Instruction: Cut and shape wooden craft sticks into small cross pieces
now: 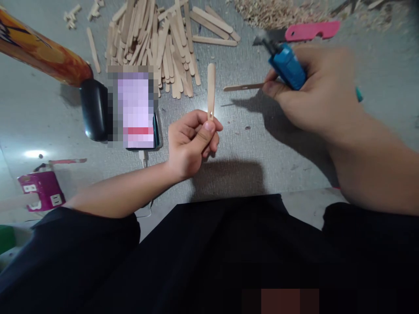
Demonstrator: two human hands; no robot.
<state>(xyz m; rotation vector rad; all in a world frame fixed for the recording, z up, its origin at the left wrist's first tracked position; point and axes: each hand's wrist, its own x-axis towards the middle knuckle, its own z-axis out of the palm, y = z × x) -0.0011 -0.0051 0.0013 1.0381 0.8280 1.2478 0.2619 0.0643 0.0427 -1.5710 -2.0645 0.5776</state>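
Note:
My left hand (193, 141) pinches a wooden craft stick (211, 87) by its lower end, between thumb and fingers. The stick stands nearly upright in view and has a small hole just above my thumb. Closed at the right, my right hand (314, 87) holds a second craft stick (244, 87) between thumb and finger, pointing left, with a small slot in it. The same hand also grips a blue tool (290, 67) with a dark, blurred tip; its exact kind is unclear. A gap separates the two sticks.
A pile of craft sticks (140, 35) lies at the back, left of wood shavings (271, 11). Behind my right hand is a pink-handled blade (312, 31). A phone (135, 104), black rounded object (94, 109), orange tube (42, 48) and purple socket block (42, 189) occupy the left.

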